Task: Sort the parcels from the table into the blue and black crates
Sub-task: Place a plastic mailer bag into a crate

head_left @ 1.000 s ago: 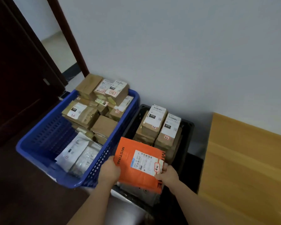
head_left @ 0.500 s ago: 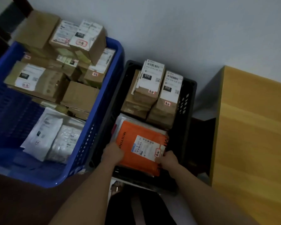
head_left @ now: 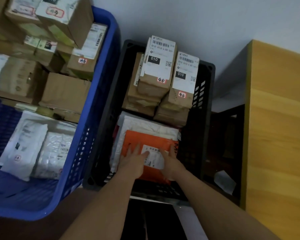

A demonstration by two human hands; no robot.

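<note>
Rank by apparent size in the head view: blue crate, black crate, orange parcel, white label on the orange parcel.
1. blue crate, though cropped and nearer
2. black crate
3. orange parcel, partly covered by hands
4. white label

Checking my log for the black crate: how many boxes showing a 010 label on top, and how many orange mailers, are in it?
In the black crate, as far as shows:
010-label boxes: 2
orange mailer: 1
Total: 3
</note>
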